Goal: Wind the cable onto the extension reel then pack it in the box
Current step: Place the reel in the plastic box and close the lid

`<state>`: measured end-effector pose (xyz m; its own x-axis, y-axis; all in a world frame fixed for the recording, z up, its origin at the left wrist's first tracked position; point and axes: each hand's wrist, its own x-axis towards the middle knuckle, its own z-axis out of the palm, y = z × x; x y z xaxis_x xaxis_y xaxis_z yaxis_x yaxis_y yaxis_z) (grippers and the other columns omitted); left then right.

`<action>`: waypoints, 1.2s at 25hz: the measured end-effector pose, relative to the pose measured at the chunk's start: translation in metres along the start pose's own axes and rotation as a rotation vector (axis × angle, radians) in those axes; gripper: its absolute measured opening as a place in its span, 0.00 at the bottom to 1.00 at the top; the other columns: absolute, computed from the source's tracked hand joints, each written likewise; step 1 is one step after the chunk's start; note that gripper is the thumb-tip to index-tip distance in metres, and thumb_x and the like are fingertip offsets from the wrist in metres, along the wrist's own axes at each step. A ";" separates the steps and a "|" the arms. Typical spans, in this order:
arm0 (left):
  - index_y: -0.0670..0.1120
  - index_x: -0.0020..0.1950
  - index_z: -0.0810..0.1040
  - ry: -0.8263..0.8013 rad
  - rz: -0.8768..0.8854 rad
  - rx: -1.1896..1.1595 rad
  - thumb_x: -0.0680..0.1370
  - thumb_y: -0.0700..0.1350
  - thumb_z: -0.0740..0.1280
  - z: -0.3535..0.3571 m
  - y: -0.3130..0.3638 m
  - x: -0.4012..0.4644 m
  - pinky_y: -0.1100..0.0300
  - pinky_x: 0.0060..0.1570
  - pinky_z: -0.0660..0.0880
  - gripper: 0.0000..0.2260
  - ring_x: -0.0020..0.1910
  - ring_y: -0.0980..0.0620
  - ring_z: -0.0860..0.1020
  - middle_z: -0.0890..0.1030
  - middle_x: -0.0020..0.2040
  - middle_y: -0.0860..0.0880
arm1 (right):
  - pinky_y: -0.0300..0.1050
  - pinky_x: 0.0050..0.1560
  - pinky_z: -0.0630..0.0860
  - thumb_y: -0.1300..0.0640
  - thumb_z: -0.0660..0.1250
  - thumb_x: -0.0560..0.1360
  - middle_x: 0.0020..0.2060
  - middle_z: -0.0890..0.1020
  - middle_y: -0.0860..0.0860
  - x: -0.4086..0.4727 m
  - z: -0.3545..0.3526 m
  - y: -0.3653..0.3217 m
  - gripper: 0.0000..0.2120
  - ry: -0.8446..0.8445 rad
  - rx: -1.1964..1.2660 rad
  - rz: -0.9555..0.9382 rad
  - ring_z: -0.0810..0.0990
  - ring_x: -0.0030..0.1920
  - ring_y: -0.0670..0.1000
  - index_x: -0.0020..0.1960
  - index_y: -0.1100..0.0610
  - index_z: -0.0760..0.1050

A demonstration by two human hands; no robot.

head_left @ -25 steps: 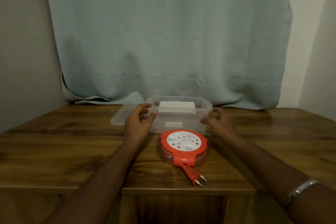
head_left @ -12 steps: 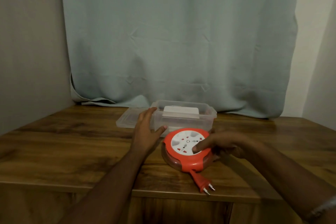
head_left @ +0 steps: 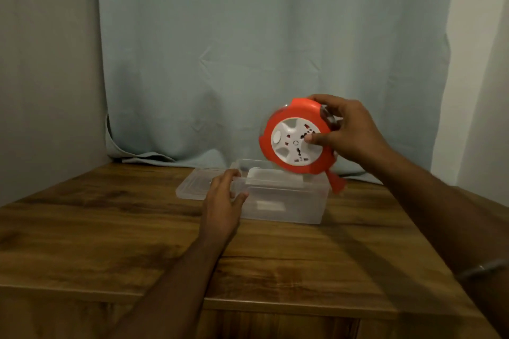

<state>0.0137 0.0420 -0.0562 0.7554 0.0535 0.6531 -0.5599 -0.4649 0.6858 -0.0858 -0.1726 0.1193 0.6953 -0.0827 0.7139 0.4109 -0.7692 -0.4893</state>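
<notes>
1. A person's right hand [head_left: 349, 132] is holding the orange-and-white extension reel [head_left: 296, 140] in the air above the right end of the clear plastic box [head_left: 286, 208]; the grip is closed on the reel, thumb on the white socket face and fingers wrapped over the orange rim.
2. The reel is tilting on edge, its socket face turned toward the camera, with the orange plug [head_left: 337, 183] hanging just below it beside the box's right wall. No loose cable is showing, so the winding is judged done and the packing is the step in hand.
3. The left hand [head_left: 223, 198] is steadying the box at its near-left corner, fingers lightly curled over the rim and thumb against the front wall.
4. The box is sitting open on the wooden desk [head_left: 110, 231], its lid [head_left: 194, 188] lying flat just to the left; a white item [head_left: 272, 175] is already lying inside.
5. To pack it well, the reel is probably best laid flat and lowered into the middle, the plug tucked in before the rim catches it, while the left hand is keeping the light box from sliding.
</notes>
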 end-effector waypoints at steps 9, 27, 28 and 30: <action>0.58 0.70 0.70 -0.015 0.007 0.009 0.78 0.48 0.70 0.001 0.001 -0.001 0.58 0.50 0.80 0.21 0.48 0.62 0.76 0.73 0.64 0.54 | 0.53 0.62 0.81 0.63 0.83 0.65 0.66 0.80 0.52 0.035 0.072 0.040 0.40 -0.357 -0.149 -0.080 0.81 0.62 0.53 0.74 0.48 0.73; 0.61 0.69 0.67 0.006 0.019 0.105 0.78 0.52 0.69 0.002 -0.002 -0.003 0.50 0.50 0.81 0.22 0.53 0.53 0.80 0.74 0.65 0.54 | 0.46 0.58 0.79 0.51 0.72 0.74 0.56 0.87 0.47 0.007 0.109 0.082 0.16 0.045 -0.292 0.110 0.85 0.56 0.50 0.61 0.50 0.83; 0.61 0.70 0.66 0.006 0.028 0.113 0.78 0.54 0.69 0.003 -0.002 -0.002 0.49 0.50 0.81 0.21 0.53 0.53 0.80 0.74 0.65 0.54 | 0.46 0.56 0.78 0.53 0.71 0.75 0.55 0.87 0.47 -0.006 0.112 0.083 0.15 0.239 -0.255 0.083 0.85 0.55 0.50 0.60 0.50 0.84; 0.60 0.71 0.66 0.001 0.034 0.122 0.79 0.55 0.68 0.003 -0.002 -0.003 0.49 0.51 0.81 0.22 0.53 0.52 0.80 0.73 0.66 0.54 | 0.48 0.57 0.78 0.56 0.70 0.75 0.59 0.85 0.51 -0.032 0.123 0.089 0.16 0.532 -0.138 0.091 0.82 0.58 0.54 0.63 0.53 0.81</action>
<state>0.0138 0.0399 -0.0601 0.7365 0.0367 0.6754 -0.5394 -0.5707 0.6192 0.0013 -0.1611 -0.0085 0.3162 -0.4338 0.8437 0.2571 -0.8169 -0.5164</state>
